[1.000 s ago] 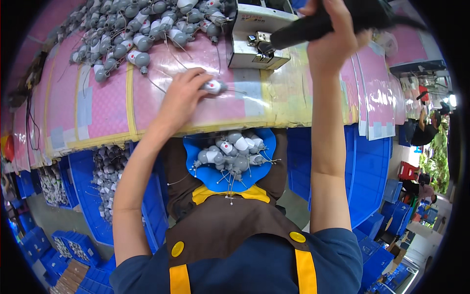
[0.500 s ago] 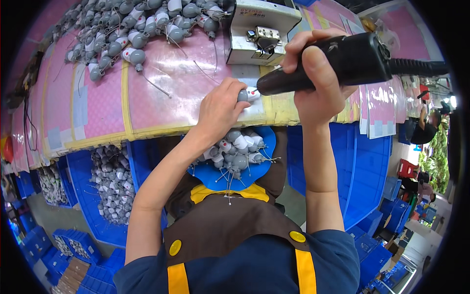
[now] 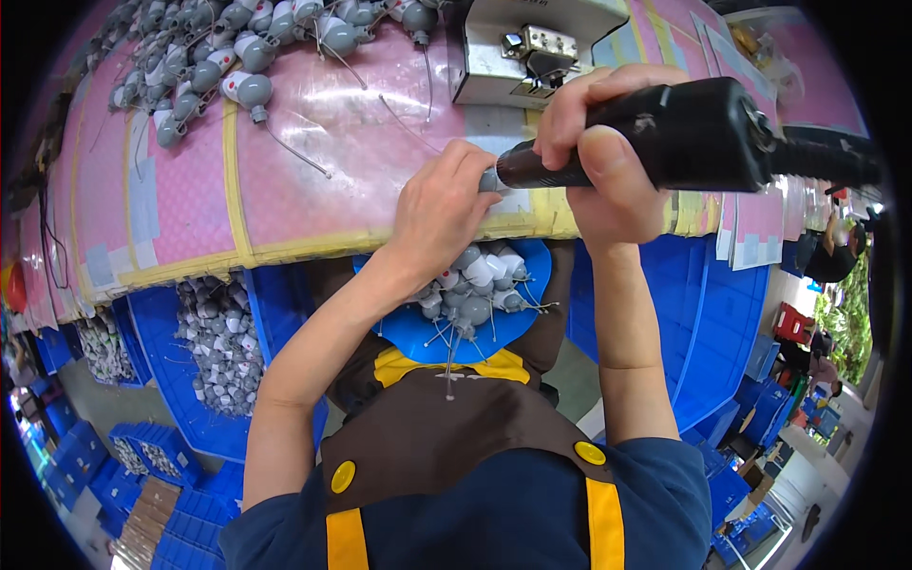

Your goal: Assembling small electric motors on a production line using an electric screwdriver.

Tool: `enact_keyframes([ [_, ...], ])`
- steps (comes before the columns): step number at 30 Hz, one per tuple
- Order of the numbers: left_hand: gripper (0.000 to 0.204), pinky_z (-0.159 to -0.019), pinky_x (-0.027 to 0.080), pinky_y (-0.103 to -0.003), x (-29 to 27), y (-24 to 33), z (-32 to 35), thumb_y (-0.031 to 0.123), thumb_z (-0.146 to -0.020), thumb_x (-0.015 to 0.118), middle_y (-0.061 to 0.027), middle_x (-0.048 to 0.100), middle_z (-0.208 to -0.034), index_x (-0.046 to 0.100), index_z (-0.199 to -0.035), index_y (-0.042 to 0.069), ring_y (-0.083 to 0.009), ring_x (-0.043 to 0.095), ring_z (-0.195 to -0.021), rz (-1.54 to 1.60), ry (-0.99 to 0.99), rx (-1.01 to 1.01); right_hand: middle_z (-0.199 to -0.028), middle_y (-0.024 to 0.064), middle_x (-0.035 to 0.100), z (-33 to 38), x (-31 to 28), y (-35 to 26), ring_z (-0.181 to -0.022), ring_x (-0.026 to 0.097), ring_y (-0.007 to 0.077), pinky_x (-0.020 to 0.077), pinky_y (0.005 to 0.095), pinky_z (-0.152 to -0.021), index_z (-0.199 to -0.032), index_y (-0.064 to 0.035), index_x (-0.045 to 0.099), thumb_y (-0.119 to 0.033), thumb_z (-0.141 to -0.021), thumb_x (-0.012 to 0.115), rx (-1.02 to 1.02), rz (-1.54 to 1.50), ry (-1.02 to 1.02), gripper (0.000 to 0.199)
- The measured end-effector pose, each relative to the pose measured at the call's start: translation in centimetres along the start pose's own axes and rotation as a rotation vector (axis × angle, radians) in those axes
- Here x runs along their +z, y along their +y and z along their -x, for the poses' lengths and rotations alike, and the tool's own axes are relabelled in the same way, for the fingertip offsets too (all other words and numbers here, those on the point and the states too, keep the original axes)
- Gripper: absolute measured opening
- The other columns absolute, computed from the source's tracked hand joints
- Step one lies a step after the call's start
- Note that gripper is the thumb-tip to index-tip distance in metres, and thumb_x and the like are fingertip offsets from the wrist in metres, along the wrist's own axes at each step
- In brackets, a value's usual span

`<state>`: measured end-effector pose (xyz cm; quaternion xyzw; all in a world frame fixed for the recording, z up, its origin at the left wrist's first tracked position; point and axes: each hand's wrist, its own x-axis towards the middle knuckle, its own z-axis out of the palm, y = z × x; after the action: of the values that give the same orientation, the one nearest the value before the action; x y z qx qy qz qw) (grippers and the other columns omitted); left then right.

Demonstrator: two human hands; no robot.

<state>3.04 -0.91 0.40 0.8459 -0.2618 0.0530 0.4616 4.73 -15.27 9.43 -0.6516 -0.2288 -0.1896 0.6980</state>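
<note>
At the near edge of the bench, my left hand (image 3: 442, 204) pinches a small grey-and-white bulb-shaped part (image 3: 488, 180); only a bit of its grey body shows. My right hand (image 3: 617, 171) is wrapped round a black hand-held tool (image 3: 684, 133) with a thick ribbed cord at its rear. The tool lies level, its narrow end pointing left and against the part, hiding the white end. Below my left hand, a blue tray (image 3: 534, 294) in my lap bears several similar parts (image 3: 475, 304) with thin cords.
A heap of similar parts (image 3: 252, 52) covers the far left of the pink bench (image 3: 313, 199). A metal box fixture (image 3: 532, 47) stands just beyond my hands. Below the bench edge are blue bins (image 3: 655, 313), and one bin at left holds parts (image 3: 223, 342).
The black tool's narrow end has moved over the part's white end, which showed before. The bench and fixture sit slightly shifted in view.
</note>
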Motion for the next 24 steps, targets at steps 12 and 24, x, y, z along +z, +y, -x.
enact_keyframes([
  [12,0.037,-0.068,0.047,-0.038,0.2,-0.4,0.0,0.002,-0.065,0.071,-0.0108,0.052,-0.092,0.054,-0.098,0.003,-0.0304,0.058,-0.082,0.028,0.004,0.018,-0.077,0.0111,0.052,-0.2,-1.4,-0.8,-0.06,0.051,0.0176,0.0465,0.0312,-0.058,-0.108,-0.0027,0.042,-0.025,-0.082,0.061,0.023,0.074,-0.166,0.039],
  [24,0.032,-0.072,0.046,-0.04,-1.5,0.9,1.5,0.015,-0.072,0.069,-0.0142,0.054,-0.095,0.055,-0.098,0.002,-0.0337,0.057,-0.085,0.037,-0.202,0.003,-0.074,0.0149,0.057,0.1,0.0,-2.4,-0.057,0.054,0.0166,0.0467,0.0284,-0.055,-0.096,0.0014,0.051,-0.009,-0.076,0.062,0.051,-0.16,0.141,0.025],
])
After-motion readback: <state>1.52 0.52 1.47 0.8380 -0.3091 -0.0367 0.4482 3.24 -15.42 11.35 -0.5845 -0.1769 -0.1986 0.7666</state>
